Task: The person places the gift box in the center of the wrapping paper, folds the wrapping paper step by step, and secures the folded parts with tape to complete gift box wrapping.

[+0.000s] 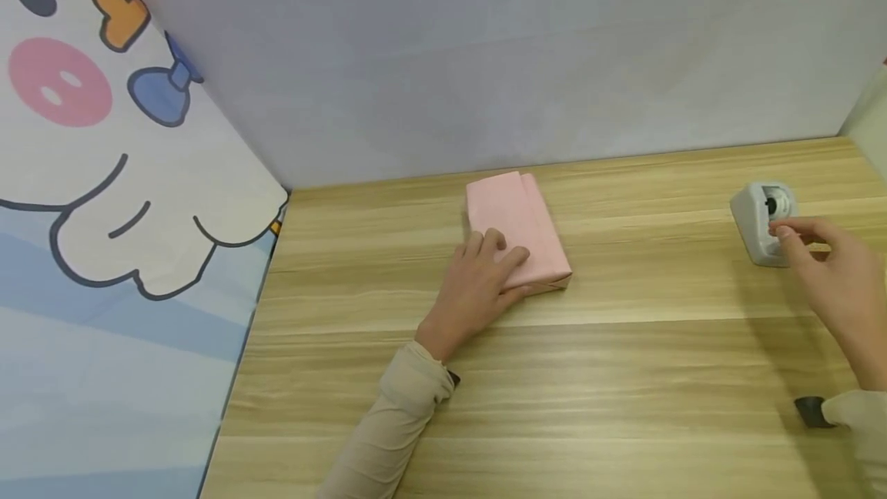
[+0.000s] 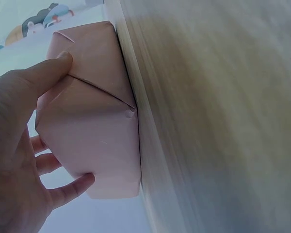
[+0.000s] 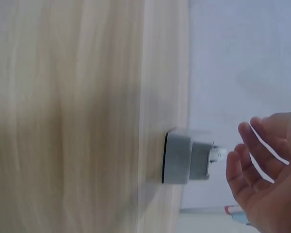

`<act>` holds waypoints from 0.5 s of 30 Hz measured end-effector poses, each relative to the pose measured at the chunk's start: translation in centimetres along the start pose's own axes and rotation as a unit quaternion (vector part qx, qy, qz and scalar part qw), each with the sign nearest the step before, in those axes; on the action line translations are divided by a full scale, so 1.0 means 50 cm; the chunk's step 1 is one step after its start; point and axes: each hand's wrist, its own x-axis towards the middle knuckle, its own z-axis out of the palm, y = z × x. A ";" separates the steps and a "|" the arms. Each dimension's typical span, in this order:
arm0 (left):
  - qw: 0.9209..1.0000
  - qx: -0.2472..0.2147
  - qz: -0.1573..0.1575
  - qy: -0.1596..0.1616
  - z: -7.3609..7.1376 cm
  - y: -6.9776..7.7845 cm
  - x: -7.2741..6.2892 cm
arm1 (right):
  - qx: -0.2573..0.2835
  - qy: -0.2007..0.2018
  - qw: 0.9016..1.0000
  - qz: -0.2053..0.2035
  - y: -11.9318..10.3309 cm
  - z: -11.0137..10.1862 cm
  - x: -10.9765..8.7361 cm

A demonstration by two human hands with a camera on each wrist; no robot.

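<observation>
A pink paper-wrapped box (image 1: 516, 214) lies on the wooden table, its folded end flaps showing in the left wrist view. My left hand (image 1: 474, 283) holds it at the near end: bent fingers rest on the top, and the thumb (image 2: 56, 73) touches the folded end. To the right stands a light grey tape dispenser (image 1: 758, 241) with a roll inside and a bit of clear tape (image 3: 217, 154) at its front. My right hand (image 1: 835, 276) is beside it, fingers curved, thumb and forefinger tips together. I cannot tell whether they pinch any tape.
The wooden table (image 1: 554, 399) meets a pale grey wall (image 1: 485, 60) at the back. On the left, a printed panel (image 1: 132, 191) with cartoon figures runs along the table's edge. Small dark pieces (image 1: 814, 412) show at both sleeve cuffs.
</observation>
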 end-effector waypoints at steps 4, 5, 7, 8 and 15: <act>1.000 0.002 0.000 -0.004 0.000 0.000 0.000 | -0.007 0.004 1.000 0.017 0.022 -0.013 0.009; 1.000 0.001 0.000 -0.004 0.000 0.000 0.000 | -0.010 -0.003 1.000 0.019 0.027 -0.016 0.011; 1.000 -0.003 -0.001 -0.005 0.000 0.000 -0.001 | -0.017 -0.018 0.999 0.023 0.034 -0.019 0.015; 1.000 -0.004 -0.001 -0.005 -0.001 0.000 -0.001 | -0.023 -0.028 0.999 0.030 0.037 -0.020 0.017; 1.000 -0.006 -0.001 -0.008 -0.002 0.001 -0.003 | -0.053 -0.096 0.990 0.085 0.046 -0.027 0.025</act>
